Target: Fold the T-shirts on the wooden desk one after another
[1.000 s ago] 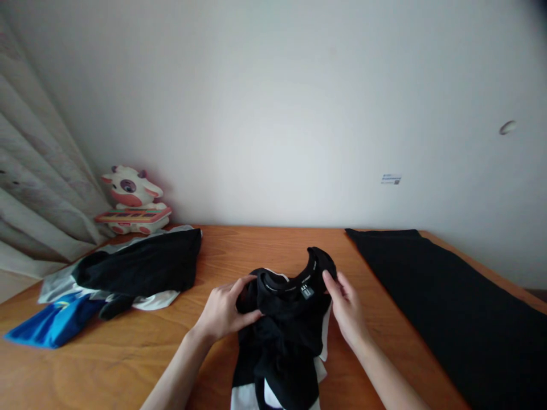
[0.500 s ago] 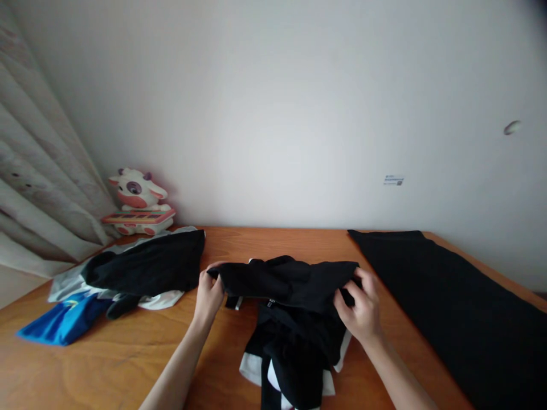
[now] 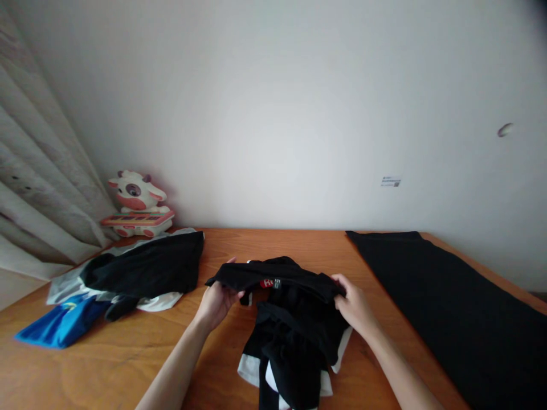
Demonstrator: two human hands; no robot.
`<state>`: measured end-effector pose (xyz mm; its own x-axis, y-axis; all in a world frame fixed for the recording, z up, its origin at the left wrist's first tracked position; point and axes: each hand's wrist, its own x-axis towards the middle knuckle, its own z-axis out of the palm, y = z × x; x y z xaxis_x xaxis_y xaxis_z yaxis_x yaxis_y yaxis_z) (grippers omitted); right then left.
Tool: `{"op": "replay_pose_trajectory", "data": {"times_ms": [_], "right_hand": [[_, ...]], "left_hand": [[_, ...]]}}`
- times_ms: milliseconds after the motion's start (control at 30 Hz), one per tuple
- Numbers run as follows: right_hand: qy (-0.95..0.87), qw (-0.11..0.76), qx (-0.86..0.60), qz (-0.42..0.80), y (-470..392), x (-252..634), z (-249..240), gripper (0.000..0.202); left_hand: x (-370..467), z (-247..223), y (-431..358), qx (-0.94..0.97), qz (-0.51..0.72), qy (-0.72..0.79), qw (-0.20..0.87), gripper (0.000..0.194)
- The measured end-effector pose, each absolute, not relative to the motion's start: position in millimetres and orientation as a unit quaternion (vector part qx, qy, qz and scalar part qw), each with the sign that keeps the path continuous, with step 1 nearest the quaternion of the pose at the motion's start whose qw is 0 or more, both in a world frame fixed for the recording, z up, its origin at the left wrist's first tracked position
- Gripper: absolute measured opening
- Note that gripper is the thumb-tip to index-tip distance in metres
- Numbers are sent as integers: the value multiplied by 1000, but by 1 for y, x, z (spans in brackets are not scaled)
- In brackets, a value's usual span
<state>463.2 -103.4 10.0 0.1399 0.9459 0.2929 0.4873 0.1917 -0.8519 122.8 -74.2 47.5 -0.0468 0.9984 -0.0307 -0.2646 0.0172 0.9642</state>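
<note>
Before me on the wooden table lies a bunched black garment [image 3: 294, 336] with white-trimmed ends. Its upper edge is lifted and stretched between my two hands. My left hand [image 3: 217, 302] grips the left end of this edge, fingers partly hidden under the cloth. At the right end, my right hand [image 3: 352, 304] pinches the fabric. A red label [image 3: 268, 283] with white letters shows on the inner side of the edge, beside a small dark tag [image 3: 277, 283]. The lower part is crumpled, and its full shape cannot be made out.
On the left lies a pile of clothes with a black piece [image 3: 149, 265] on top and a blue one [image 3: 64, 322] in front. Behind it stands a cow-shaped toy keyboard [image 3: 139, 208]. A flat black cloth [image 3: 448, 302] covers the table's right side. A wall [image 3: 273, 114] rises behind.
The lifted edge has turned so that its inside, with the red label, shows. My right hand has moved slightly left, and my left hand has shifted further under the cloth.
</note>
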Motion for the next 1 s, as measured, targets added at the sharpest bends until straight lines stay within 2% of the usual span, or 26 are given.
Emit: {"op": "replay_pose_trajectory", "data": {"times_ms": [100, 233, 300, 400, 467, 533, 633, 800, 900, 1000], "right_hand": [[-519, 563, -592, 252, -103, 465, 13, 34], [-460, 696, -547, 73, -110, 462, 27, 36], [-465, 732, -498, -7, -117, 458, 38, 38], [-486, 724, -480, -93, -127, 455, 52, 31], [-499, 690, -502, -152, -132, 458, 57, 25], [-507, 659, -518, -198, -133, 464, 57, 22], [-528, 625, -540, -198, -128, 478, 52, 20], [-585, 590, -555, -44, -113, 493, 43, 17], [-599, 564, -562, 83, -109, 499, 43, 16], [-582, 513, -545, 318, -118, 514, 41, 19]], "left_hand": [[130, 49, -79, 482, 625, 419, 448, 45], [129, 35, -92, 586, 669, 417, 188, 46], [127, 30, -97, 623, 671, 400, 52, 48], [123, 34, -101, 606, 683, 405, -42, 34], [118, 42, -99, 586, 679, 434, -77, 24], [109, 50, -94, 595, 648, 466, -92, 23], [96, 53, -82, 654, 549, 519, -50, 29], [96, 44, -72, 684, 391, 609, 89, 39], [98, 49, -75, 665, 403, 563, 279, 31], [84, 60, -85, 647, 367, 445, 498, 36]]}}
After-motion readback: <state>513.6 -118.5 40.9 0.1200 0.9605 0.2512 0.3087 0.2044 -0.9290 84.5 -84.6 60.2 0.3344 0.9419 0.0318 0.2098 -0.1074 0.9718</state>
